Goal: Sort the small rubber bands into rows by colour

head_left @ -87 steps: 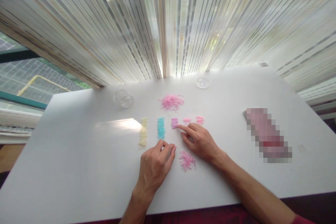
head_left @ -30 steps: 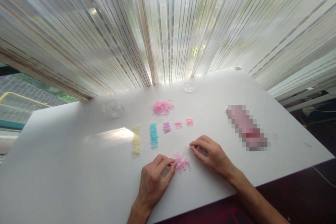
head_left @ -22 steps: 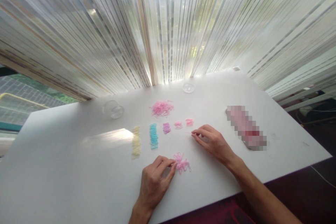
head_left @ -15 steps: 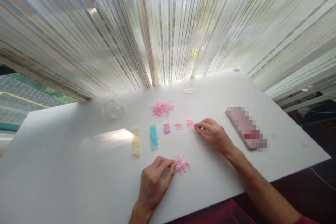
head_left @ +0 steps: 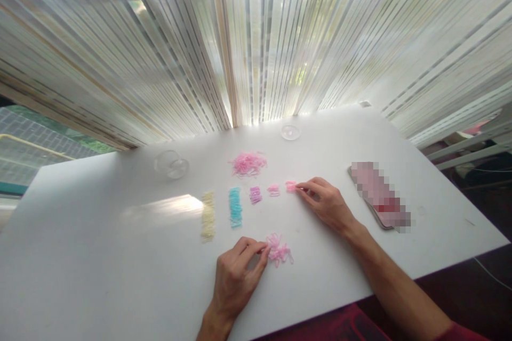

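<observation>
Left hand (head_left: 239,267): fingertips together, pink loops' (head_left: 280,252) nine o'clock. Right hand (head_left: 327,203): fingertips together, seemingly aligning coral bands (head_left: 290,186); gentle release needed.

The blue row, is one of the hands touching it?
No, the left hand is by the near pink pile and the right hand is at the rightmost pink row, both apart from the blue row.

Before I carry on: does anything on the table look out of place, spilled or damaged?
Nothing visible looks clearly spilled or damaged. One oddity: the pink slab right of the right hand is mostly pixelated, hiding its details.
</observation>
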Demonstrator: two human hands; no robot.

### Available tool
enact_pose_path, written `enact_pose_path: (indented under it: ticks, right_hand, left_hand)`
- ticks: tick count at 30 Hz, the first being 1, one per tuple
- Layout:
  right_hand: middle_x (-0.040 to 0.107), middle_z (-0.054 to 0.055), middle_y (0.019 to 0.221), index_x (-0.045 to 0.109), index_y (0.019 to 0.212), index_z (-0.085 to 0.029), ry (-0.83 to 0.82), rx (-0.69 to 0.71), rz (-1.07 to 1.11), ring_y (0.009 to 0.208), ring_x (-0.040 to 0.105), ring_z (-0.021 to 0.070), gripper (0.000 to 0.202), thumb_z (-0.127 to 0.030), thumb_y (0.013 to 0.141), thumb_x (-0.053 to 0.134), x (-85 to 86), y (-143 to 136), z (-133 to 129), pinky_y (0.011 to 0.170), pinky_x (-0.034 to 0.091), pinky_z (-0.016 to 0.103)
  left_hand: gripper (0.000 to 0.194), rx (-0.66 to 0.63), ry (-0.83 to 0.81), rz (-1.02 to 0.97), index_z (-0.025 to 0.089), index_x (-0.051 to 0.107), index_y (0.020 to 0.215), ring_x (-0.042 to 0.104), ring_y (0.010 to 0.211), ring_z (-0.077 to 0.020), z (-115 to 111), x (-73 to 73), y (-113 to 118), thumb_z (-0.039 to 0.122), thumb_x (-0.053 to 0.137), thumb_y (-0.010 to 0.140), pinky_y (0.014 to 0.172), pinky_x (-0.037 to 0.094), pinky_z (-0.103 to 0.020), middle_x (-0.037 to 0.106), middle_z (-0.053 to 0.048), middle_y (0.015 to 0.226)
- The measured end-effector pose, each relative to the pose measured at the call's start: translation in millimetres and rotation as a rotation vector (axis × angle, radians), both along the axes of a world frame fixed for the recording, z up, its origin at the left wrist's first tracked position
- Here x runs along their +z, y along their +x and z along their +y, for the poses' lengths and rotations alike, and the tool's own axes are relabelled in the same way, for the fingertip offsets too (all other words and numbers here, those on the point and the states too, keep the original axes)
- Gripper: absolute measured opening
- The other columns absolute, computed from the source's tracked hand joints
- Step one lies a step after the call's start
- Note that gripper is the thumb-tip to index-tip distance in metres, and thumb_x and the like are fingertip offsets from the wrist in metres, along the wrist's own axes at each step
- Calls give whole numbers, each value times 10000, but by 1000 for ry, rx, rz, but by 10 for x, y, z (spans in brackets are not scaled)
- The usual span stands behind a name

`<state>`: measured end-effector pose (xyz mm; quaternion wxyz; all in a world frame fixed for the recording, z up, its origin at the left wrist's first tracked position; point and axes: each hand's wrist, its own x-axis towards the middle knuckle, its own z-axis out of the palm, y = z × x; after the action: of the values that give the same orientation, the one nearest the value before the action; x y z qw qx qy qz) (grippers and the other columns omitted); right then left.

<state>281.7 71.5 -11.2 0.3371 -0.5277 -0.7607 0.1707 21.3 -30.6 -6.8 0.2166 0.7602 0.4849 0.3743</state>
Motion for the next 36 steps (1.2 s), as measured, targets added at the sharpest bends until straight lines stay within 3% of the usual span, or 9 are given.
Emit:
enact_pose_path:
  ticks: [6,12,14,18,20,23,26,36]
  right_hand:
    - [645,38,810,718,1049,-224,4,-11,15,697,613,171,193,-337,991,572,3,1,3,680,544,314]
    - [628,32,766,711,1041,-227,105,-14,59,697,603,176,167,-266,986,558,59,-60,-72,668,536,315]
    - [633,27,767,707,1047,-235,129,46,108,694,606,169,157,-240,975,568,121,-112,-141,664,539,307]
    - [659,39,839,674,1125,-220,62,336,202,751,628,170,215,-268,916,671,236,-241,-293,685,560,293]
    - [671,45,844,674,1100,-212,67,394,211,761,635,171,194,-259,912,682,251,-297,-337,684,560,290]
    - [685,43,814,688,1003,-218,95,380,221,732,636,161,94,-204,953,609,224,-348,-346,658,546,281]
    - [681,35,785,696,949,-222,95,347,227,713,631,157,118,-192,962,583,189,-357,-321,653,541,279]
    - [678,29,801,690,979,-228,91,282,269,733,637,155,103,-195,960,595,97,-297,-279,679,557,281]
  left_hand:
    - [93,29,-14,-26,192,719,955,680,692,-122,8,9,7,174,628,946,643,555,-206,698,-19,803]
    - [101,77,-23,-47,198,737,972,680,677,-119,21,82,57,190,642,940,615,553,-195,707,-23,811]
    - [94,90,-5,-36,197,737,977,674,673,-116,43,135,87,185,654,935,619,549,-195,703,-20,805]
    - [81,94,49,-19,192,730,973,663,673,-107,127,238,152,167,669,924,628,538,-192,699,-11,797]
    - [80,103,61,-8,192,730,970,661,682,-107,177,266,183,172,668,925,627,535,-193,703,-11,799]
    - [86,123,53,1,195,737,965,663,690,-113,240,277,222,198,657,934,612,532,-195,710,-17,801]
    - [103,113,26,-4,194,738,953,662,689,-116,291,274,252,219,639,945,600,528,-195,716,-27,809]
    - [101,48,16,57,199,734,946,646,681,-104,498,293,275,188,637,917,557,478,-178,710,-11,815]
